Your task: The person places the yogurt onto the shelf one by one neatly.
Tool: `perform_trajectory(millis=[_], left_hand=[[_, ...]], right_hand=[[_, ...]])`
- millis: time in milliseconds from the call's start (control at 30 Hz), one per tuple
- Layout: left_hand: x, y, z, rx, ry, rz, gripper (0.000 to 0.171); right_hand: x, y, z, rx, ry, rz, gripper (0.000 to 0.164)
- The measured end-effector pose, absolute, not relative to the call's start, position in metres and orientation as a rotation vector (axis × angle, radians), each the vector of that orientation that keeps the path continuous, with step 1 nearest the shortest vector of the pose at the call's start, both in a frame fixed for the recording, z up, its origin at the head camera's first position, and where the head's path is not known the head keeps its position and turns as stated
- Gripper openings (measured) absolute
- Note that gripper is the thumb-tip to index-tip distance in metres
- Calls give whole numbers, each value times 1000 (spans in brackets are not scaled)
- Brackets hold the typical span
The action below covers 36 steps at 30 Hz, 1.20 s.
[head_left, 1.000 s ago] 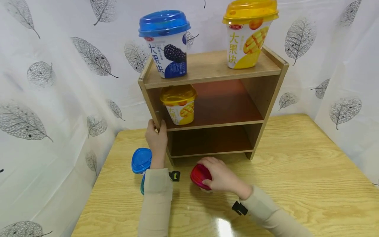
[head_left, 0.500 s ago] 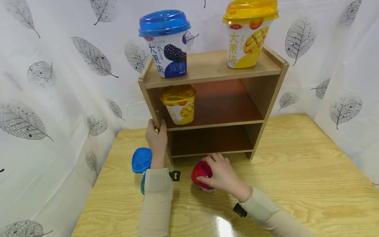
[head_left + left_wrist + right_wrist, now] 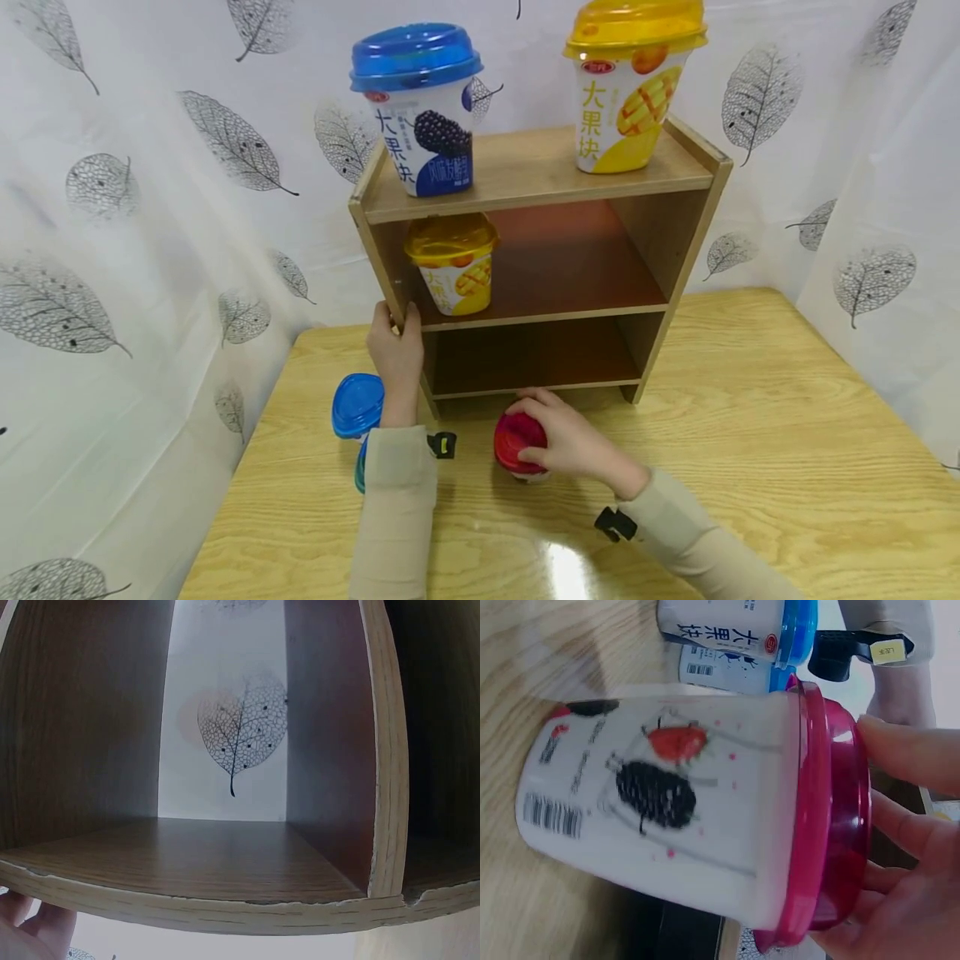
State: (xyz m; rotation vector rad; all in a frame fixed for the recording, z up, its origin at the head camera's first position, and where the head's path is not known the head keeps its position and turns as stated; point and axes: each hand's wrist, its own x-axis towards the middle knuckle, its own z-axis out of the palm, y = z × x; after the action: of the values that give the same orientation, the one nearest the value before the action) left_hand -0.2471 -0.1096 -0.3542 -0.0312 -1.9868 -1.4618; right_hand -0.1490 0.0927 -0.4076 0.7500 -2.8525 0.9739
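My left hand point(image 3: 397, 358) grips the left side panel of a small wooden shelf point(image 3: 540, 321), thumb and fingers on either side of its edge. In the left wrist view only a few fingertips point(image 3: 45, 930) show, below that panel. On the table before the shelf is a yogurt cup with a red lid point(image 3: 517, 437). My right hand point(image 3: 573, 446) holds it by the lid. In the right wrist view, that cup point(image 3: 652, 802) shows berries printed on white, with fingers and thumb around the lid's rim. Whether its base touches the table I cannot tell.
A blue-lidded cup point(image 3: 416, 117) and a yellow-lidded cup point(image 3: 633, 92) stand on the shelf top. Another yellow-lidded cup point(image 3: 453, 267) stands inside, at the left of the middle level. Two blue-lidded cups point(image 3: 357, 406) are beside my left forearm, one partly hidden.
The red-lidded yogurt cup and my right hand have shifted slightly to the right, and the cup's lean has changed a little. My left hand keeps its grip on the shelf.
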Motion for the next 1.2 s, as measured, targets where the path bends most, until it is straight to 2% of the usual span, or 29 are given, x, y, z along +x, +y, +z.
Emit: perform_trajectory(millis=[133,467,933,1100,1200], left_hand=[[-247,-110,-354,-32,-1990,-1464,24],[-249,-110,-357,-27,-2005,-1445,25],[-248,-111,-354,-31,-1994,-1443,25],[-248,-111,-354,-25,-2002,-1439,25],[-248,-110,-355,-22,-2006,-1441,25]], right_hand=[[-147,90,-409,696,-2812,969,46],[-145,80,-424,486,-2718,531,65],[-146,86,-421,608,-2738,770,51],[-145,88,-421,603,-2706,812,51],[-143,88,-424,527,-2692,709,57]])
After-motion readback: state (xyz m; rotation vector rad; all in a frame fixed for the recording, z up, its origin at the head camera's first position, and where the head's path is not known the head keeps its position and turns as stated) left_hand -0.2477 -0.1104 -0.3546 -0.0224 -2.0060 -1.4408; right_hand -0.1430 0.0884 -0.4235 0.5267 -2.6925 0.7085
